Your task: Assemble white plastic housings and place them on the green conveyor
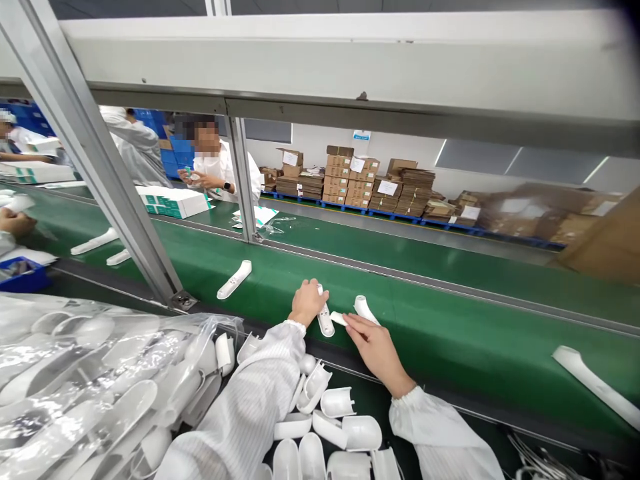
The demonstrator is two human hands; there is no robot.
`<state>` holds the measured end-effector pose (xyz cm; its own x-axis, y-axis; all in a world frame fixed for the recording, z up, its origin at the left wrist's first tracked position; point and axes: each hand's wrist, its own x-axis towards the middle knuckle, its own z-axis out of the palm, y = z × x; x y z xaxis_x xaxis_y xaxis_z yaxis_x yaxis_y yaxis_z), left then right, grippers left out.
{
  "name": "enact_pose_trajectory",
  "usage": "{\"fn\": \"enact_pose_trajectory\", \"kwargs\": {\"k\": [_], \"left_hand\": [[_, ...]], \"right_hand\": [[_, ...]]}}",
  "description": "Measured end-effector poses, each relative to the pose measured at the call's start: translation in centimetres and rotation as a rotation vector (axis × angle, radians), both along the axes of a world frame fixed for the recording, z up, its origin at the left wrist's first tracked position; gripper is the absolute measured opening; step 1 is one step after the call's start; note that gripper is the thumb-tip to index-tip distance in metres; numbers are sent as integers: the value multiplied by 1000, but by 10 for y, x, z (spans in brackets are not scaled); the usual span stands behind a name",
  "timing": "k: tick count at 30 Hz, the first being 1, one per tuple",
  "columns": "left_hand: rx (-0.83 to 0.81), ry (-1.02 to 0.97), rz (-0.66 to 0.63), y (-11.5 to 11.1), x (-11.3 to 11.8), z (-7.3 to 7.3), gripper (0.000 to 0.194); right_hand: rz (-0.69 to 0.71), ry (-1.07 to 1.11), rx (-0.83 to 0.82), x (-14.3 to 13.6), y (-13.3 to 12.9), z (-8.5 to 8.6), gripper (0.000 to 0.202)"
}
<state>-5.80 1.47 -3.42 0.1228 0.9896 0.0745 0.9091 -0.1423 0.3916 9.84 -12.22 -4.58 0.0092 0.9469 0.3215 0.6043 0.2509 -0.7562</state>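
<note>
My left hand (306, 304) is closed round the upper end of a long white plastic housing (326, 323) lying on the green conveyor belt (450, 313). Small dark marks or holes show on the housing's face. Between the thumb and fingers of my right hand (373, 343) is a small white plastic cover (339, 319), its tip close to the housing; whether they touch I cannot tell. Just behind the right fingers lies another white housing (366, 309), partly hidden by them. Below my hands, loose curved white covers (362, 432) are heaped between my sleeves.
More housings lie on the belt, one to the left (234, 280) and one to the right (595, 383). A clear plastic bag (95, 373) of white shells fills the lower left. A slanted metal post (95, 140) stands left. Across the belt, a co-worker (220, 167) handles something small.
</note>
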Motion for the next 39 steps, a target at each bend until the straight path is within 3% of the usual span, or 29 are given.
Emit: {"fn": "enact_pose_trajectory", "kwargs": {"k": [6, 9, 20, 23, 26, 28, 31, 35, 39], "left_hand": [[10, 60, 16, 0, -1, -2, 43], [22, 53, 6, -1, 1, -3, 46], [43, -25, -238, -4, 6, -6, 46], [12, -63, -272, -7, 10, -7, 49], [17, -93, -299, -6, 9, -2, 58], [96, -97, -234, -2, -2, 6, 60], [268, -55, -3, 10, -30, 18, 50], [303, 41, 287, 20, -62, 22, 49], [143, 130, 350, 20, -71, 15, 60]], "right_hand": [[110, -160, 30, -12, -6, -4, 41], [133, -221, 11, -14, -7, -5, 33], [19, -445, -9, 2, 0, -17, 32], [-40, -485, -28, 5, -3, -9, 31], [-68, -478, 48, -12, -15, 11, 32], [136, -429, 137, -31, -27, 24, 34], [502, -420, 176, -59, -44, 36, 30], [552, -506, 113, -70, -52, 40, 23], [603, -538, 62, -58, -48, 45, 20]]}}
